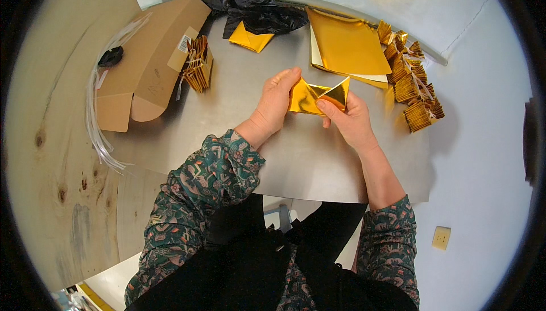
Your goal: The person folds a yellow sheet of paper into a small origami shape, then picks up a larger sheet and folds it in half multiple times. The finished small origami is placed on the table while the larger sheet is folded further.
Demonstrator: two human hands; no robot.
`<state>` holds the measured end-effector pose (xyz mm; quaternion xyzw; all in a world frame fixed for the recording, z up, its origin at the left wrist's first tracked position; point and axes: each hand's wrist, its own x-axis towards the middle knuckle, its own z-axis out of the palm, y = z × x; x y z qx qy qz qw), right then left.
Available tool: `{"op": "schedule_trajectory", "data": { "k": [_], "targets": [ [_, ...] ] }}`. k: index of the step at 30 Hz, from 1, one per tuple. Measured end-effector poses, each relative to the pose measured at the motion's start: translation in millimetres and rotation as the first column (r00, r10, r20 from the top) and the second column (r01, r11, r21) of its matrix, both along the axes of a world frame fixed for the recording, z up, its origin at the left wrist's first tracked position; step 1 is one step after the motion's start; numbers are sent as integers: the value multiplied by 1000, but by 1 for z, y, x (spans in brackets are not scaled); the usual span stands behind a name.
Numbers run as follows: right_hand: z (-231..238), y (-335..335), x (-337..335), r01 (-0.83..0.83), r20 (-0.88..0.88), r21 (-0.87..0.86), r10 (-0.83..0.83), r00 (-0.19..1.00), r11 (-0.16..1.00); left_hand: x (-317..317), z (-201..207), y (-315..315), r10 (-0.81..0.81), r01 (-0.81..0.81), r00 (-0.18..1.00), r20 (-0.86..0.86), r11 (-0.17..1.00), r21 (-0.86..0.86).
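One gold paper (302,100) lies between left hand (273,105) and right hand (351,122), both curled, pinching its ends, one sheet stack (350,41) beyond.

Both the left hand (274,99) and right hand (348,116) grip a folded gold sheet (304,99). Gold sheets (348,41) lie stacked beyond, beside tied bundles (412,83).

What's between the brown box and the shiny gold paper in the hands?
In the head view, between the brown box and the gold paper there's a bundle of folded gold pieces, bare grey tabletop, then the left hand holding the paper.
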<state>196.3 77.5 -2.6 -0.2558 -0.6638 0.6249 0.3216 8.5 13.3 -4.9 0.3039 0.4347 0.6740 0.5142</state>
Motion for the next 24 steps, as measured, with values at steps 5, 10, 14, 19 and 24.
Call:
{"op": "schedule_trajectory", "data": {
  "k": [5, 10, 14, 19, 24],
  "targets": [
    [-1, -2, -1, -23, -7, -26, 22, 1000, 999, -3, 0, 0, 37, -37, 998, -54, 999, 4],
    [1, 0, 0, -46, -78, -69, 40, 996, 997, -2, 3, 2, 18, -18, 999, -28, 1000, 25],
    [2, 4, 1, 21, -114, -75, -30, 993, 997, -9, 12, -5, -231, 225, 969, -88, 972, -72],
    [0, 7, 1, 58, -86, -57, -63, 994, 997, 0, 10, -4, -295, 295, 935, -196, 955, -28],
    [2, 13, 6, 46, -134, -144, -65, 989, 989, -8, 6, 0, -281, 281, 950, -137, 959, -25]
  ]
}}
